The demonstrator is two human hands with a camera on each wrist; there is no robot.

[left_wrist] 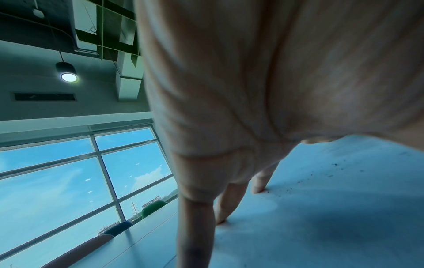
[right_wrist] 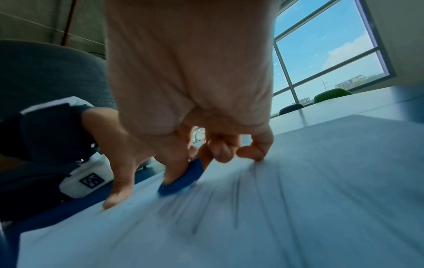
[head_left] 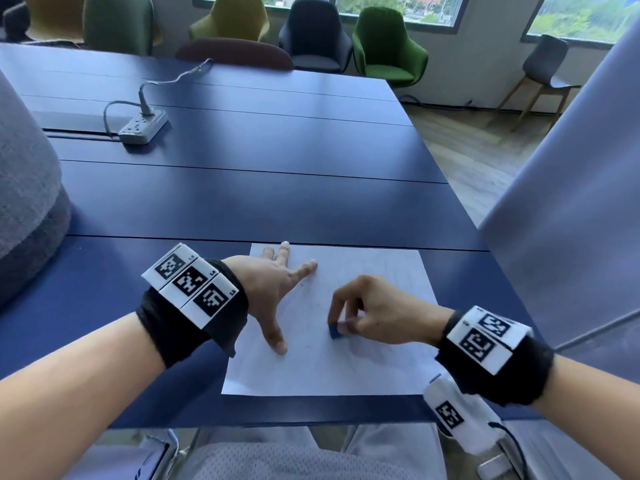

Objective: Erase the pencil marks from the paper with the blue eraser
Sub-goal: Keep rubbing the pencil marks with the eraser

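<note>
A white sheet of paper (head_left: 374, 368) lies on the blue table near its front edge, with faint pencil lines (right_wrist: 236, 203) on it. My left hand (head_left: 277, 289) lies flat on the sheet's left part, fingers spread and straight, thumb pointing toward me. My right hand (head_left: 363, 310) pinches a small blue eraser (head_left: 335, 331) between thumb and fingertips, its lower edge on the paper. In the right wrist view the blue eraser (right_wrist: 181, 181) touches the sheet and the picture is smeared. Dark crumbs (left_wrist: 337, 168) dot the paper beside my left hand's fingers (left_wrist: 259, 183).
A grey power strip (head_left: 142, 128) with a cable sits at the far left of the blue table (head_left: 263, 188). Chairs (head_left: 384, 46) stand beyond the far edge. A grey padded seat back (head_left: 24, 188) is at my left, and a pale panel (head_left: 571, 188) at my right.
</note>
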